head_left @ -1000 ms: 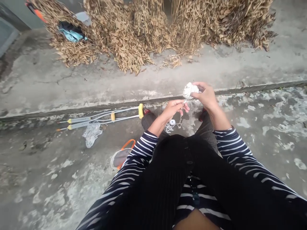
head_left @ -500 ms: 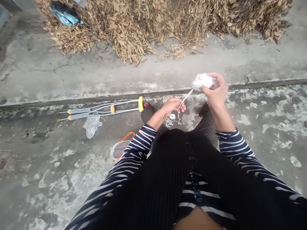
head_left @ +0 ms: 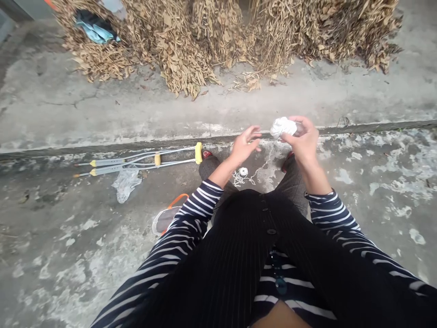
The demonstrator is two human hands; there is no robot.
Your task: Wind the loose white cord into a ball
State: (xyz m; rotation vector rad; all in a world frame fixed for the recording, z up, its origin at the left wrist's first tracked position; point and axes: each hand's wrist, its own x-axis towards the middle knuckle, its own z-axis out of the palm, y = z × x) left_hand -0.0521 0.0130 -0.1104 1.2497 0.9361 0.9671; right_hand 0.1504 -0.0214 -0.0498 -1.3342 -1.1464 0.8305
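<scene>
My right hand grips a ball of white cord between thumb and fingers, out in front of my knees. Just to its left, my left hand hangs in the air with fingers spread, and nothing shows in it. A gap separates those fingers from the ball. On the ground between my feet lies a small white roll, with loose white cord tangled beside it. A thin strand runs from there to the right and upward; where it meets the ball is too faint to make out.
A pair of crutches with yellow pads lies left of my feet, beside a clear plastic bag. Nearer stands a grey bag with an orange handle. Ahead, a low concrete step bears dry leafy stalks and a blue-black cloth.
My left hand has let go of the taut cord and risen, its fingers spreading. My right hand, still around the ball, has dropped slightly. The strand below now hangs slack.
</scene>
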